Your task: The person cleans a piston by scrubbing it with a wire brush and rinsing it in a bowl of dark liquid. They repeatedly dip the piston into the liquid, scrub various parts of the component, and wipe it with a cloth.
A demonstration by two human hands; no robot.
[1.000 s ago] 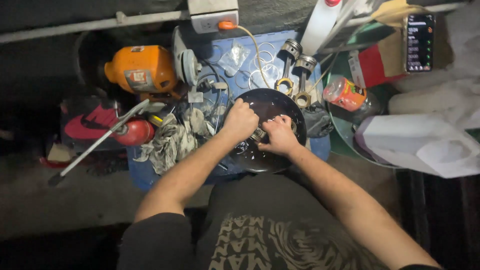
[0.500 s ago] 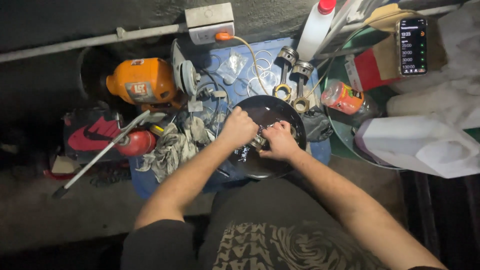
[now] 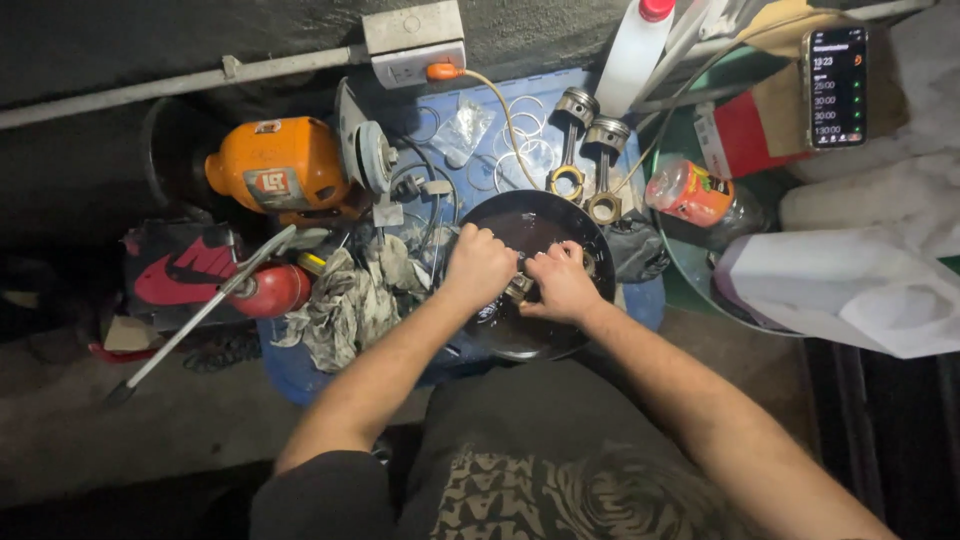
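Observation:
A round black pan (image 3: 560, 205) of dark liquid sits on a blue drum top (image 3: 620, 300). Both hands are closed over the pan. My left hand (image 3: 478, 265) and my right hand (image 3: 562, 283) grip a small metal engine part (image 3: 520, 288) between them, just above the liquid. Most of the part is hidden by the fingers. Two pistons with connecting rods (image 3: 590, 150) lie just beyond the pan's far rim.
An orange bench grinder (image 3: 290, 172) stands at the left, with dirty rags (image 3: 350, 295) and a red oil can (image 3: 262, 290) in front of it. A white bottle (image 3: 632, 45), an orange-capped jar (image 3: 695, 192), a phone (image 3: 838, 85) and a white plastic bag (image 3: 850, 290) are at the right.
The hands stay clasped on the part over the pan; they shift only slightly. The view has tilted a little.

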